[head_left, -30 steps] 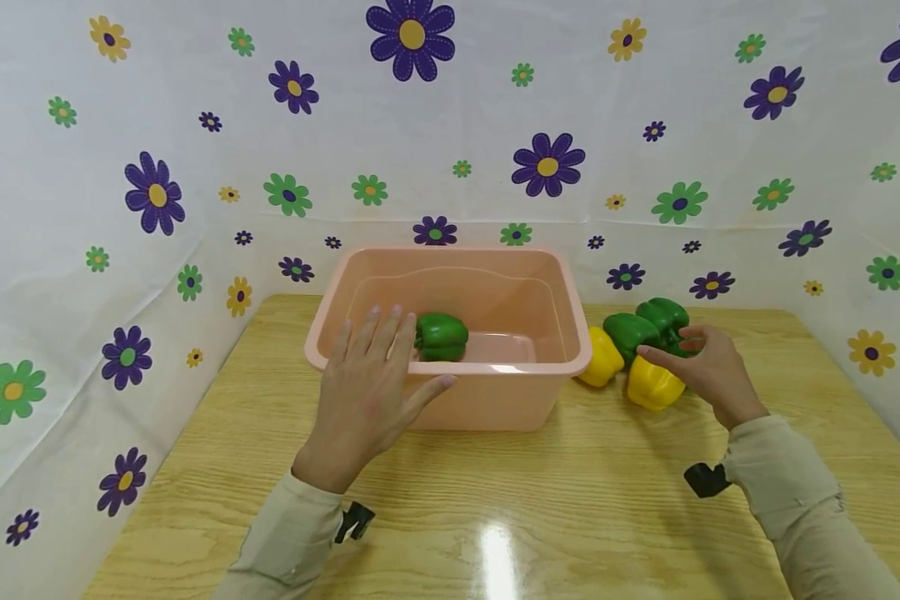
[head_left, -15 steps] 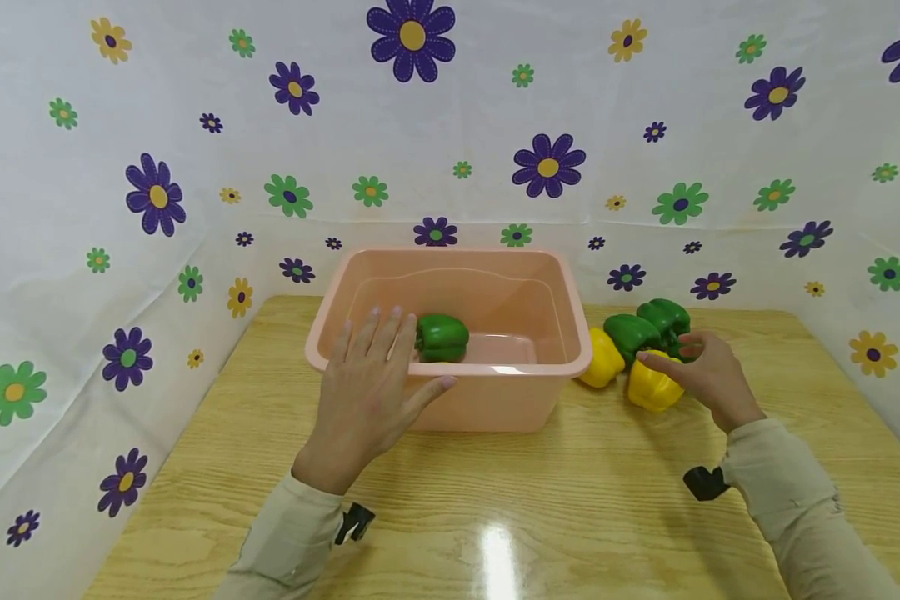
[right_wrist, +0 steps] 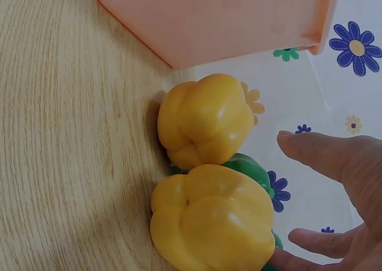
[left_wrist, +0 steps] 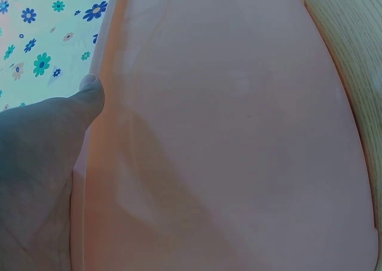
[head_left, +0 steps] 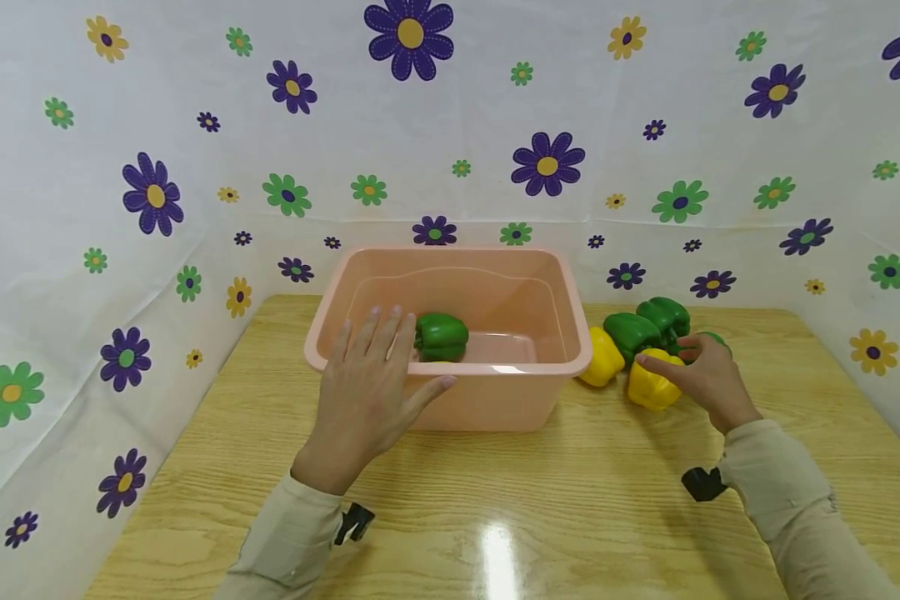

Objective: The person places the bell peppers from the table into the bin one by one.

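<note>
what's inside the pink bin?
A green pepper and, below it in view, a sliver of something yellow. The left hand and the bin's front wall cover the near-left part; can't tell what's there.

Wrist views ran dimmer

The head view was evenly bright, with white glare on the worktop (head_left: 570,533). The left wrist view was dim, a broad shadow crossing the bin (left_wrist: 256,116); soft highlights marked the nearer yellow pepper (right_wrist: 209,217).
</note>
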The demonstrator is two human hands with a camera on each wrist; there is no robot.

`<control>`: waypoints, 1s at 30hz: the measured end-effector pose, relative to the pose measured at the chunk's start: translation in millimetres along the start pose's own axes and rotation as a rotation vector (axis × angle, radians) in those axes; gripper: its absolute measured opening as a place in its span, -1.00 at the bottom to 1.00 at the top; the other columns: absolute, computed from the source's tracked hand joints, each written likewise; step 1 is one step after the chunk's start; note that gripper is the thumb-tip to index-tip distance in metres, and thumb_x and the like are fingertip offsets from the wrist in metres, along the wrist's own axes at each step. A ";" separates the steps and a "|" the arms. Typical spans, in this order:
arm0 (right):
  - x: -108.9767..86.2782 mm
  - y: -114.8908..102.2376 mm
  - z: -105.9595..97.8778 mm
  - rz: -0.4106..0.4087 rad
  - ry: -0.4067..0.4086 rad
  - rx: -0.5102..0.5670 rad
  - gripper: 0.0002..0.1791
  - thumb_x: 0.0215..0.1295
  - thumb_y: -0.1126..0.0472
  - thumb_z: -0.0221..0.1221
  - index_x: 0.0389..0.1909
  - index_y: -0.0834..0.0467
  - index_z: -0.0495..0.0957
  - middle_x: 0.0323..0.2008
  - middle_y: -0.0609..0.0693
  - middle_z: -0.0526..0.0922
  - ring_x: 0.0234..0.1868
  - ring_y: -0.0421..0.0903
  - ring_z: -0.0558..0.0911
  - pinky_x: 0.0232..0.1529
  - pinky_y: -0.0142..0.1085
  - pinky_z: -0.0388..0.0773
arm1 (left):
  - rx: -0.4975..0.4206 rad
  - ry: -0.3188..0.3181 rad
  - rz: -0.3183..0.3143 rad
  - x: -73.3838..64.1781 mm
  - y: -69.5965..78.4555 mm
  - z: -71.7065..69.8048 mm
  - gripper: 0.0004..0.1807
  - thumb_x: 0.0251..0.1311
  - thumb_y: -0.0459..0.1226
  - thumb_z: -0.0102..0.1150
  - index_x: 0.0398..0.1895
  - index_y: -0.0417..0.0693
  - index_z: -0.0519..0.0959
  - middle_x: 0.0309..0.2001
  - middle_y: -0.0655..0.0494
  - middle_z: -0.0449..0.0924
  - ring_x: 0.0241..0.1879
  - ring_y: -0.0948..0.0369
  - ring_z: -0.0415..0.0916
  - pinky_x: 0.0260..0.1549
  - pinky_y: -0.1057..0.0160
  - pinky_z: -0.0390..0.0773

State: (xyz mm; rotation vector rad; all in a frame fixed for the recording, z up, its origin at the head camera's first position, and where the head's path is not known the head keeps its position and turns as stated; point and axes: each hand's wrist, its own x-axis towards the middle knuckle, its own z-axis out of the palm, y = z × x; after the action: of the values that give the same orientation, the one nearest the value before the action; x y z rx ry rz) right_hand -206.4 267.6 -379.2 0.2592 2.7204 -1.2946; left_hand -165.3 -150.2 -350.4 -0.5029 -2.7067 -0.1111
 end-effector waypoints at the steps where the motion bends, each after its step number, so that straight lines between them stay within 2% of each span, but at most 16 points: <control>1: 0.3 0.3 0.4 0.001 0.000 0.001 0.14 0.30 -0.27 0.26 0.46 0.54 0.01 0.39 0.56 0.13 0.33 0.42 0.27 0.30 0.23 0.35 | 0.001 0.003 0.001 0.0 -0.1 -0.1 0.01 0.32 0.39 -0.09 0.55 -0.19 0.20 0.51 -0.17 0.22 0.52 -0.14 0.07 0.48 -0.22 -0.07; 7: 1.1 0.9 1.9 0.015 -0.005 0.004 0.14 0.30 -0.26 0.27 0.46 0.54 0.01 0.40 0.55 0.12 0.36 0.42 0.23 0.33 0.24 0.31 | 0.000 0.013 0.010 0.1 -0.6 -0.4 0.01 0.32 0.38 -0.09 0.55 -0.20 0.21 0.50 -0.17 0.23 0.52 -0.15 0.08 0.48 -0.22 -0.05; 30: 3.5 5.0 9.3 0.055 -0.023 -0.008 0.16 0.30 -0.27 0.27 0.48 0.53 -0.02 0.43 0.54 0.07 0.36 0.41 0.23 0.34 0.25 0.28 | -0.007 -0.017 -0.005 -0.5 0.2 -0.6 0.01 0.33 0.39 -0.11 0.57 -0.17 0.18 0.53 -0.15 0.19 0.54 -0.13 0.03 0.49 -0.21 -0.11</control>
State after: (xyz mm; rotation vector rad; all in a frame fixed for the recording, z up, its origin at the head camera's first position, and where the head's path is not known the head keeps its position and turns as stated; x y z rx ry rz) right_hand -208.5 263.8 -389.5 0.3142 2.6792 -1.2648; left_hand -164.6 -150.3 -350.1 -0.5008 -2.7250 -0.1186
